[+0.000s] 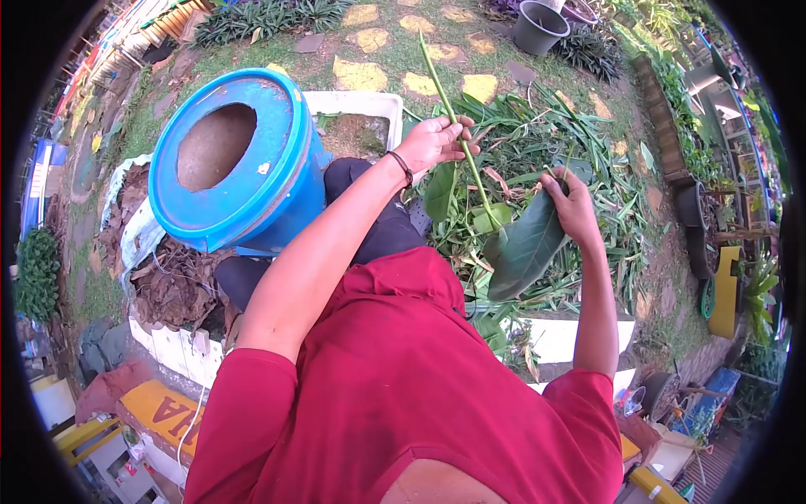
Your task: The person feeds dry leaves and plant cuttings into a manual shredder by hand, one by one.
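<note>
My left hand (435, 143) is closed around a long green stem (442, 88), which points up and away from me. Lower down, the stem runs to some leaves near the pile. In my right hand (573, 202), the fingers pinch a large dark green leaf (531, 248) by its upper end, and the blade hangs down to the left. Beneath both hands spreads a heap of cut green leaves and grass (537, 143). A blue barrel (285, 202) with a round hole in its lid stands left of my left forearm.
A white tub (382, 105) with brownish material sits behind the barrel. Dry brown leaves (176, 281) fill a sack at the left. A grey pot (540, 29) stands at the back, beyond yellow stepping stones (359, 74) in the grass. A low white wall (550, 336) lies beside me.
</note>
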### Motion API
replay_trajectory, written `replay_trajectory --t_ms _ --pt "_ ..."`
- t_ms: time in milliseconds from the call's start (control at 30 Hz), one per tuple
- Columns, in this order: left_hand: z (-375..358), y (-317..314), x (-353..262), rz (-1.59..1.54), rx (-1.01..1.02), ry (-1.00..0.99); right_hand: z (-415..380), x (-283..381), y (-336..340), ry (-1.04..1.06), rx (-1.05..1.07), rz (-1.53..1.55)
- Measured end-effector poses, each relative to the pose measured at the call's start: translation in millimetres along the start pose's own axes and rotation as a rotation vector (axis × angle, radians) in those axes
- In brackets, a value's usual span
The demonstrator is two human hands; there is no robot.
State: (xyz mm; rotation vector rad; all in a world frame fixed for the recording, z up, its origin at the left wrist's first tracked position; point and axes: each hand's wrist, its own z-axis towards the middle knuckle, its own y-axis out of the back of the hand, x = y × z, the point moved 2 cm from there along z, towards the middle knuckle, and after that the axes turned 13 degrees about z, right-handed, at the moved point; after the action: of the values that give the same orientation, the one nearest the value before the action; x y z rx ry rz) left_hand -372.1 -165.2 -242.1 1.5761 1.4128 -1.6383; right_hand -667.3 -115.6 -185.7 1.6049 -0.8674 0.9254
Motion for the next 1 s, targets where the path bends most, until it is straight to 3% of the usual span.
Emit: replay_trajectory --t_ms 67,133,200,333,400,467,567,600,667,733,767,800,1000 --pt "4 -3 -1 -0.078 0.015 -0.005 9 7 -28 0.039 0.133 0.179" --pt "7 -7 -4 -0.367 0.159 -0.104 12 23 -57 0.156 0.287 0.237" --pt "7 -15 -4 -0.398 0.135 -0.114 23 10 -83 0.247 0.352 0.275" --pt "-1 -24 -9 -0.377 0.057 -0.097 32 2 -118 0.203 0.304 0.228" --pt "-1 -22 -9 -0.270 0.033 -0.081 37 -5 -128 0.038 0.321 0.496" --pt "-2 -15 -9 -0.137 0.009 -0.090 34 -11 -123 0.043 0.250 0.268" --pt "1 0 8 0.259 -0.038 -0.199 27 -9 -103 0.228 0.047 -0.046" --pt "-14 -9 14 0.183 -0.131 -0.072 27 12 -103 0.288 -0.051 -0.174" --pt "-19 -14 16 0.215 -0.163 -0.011 30 21 -104 0.316 -0.072 -0.286" --pt "-11 -28 58 0.128 0.043 -0.029 25 21 -101 0.310 -0.071 -0.400" --pt "-30 -49 40 0.118 -0.043 0.158 24 23 -102 0.285 -0.079 -0.520" --pt "-28 -57 52 0.123 -0.093 0.104 24 26 -103 0.298 -0.078 -0.523" --pt "-44 -53 43 0.659 -0.174 0.080 30 16 -85 0.436 0.040 -0.785"
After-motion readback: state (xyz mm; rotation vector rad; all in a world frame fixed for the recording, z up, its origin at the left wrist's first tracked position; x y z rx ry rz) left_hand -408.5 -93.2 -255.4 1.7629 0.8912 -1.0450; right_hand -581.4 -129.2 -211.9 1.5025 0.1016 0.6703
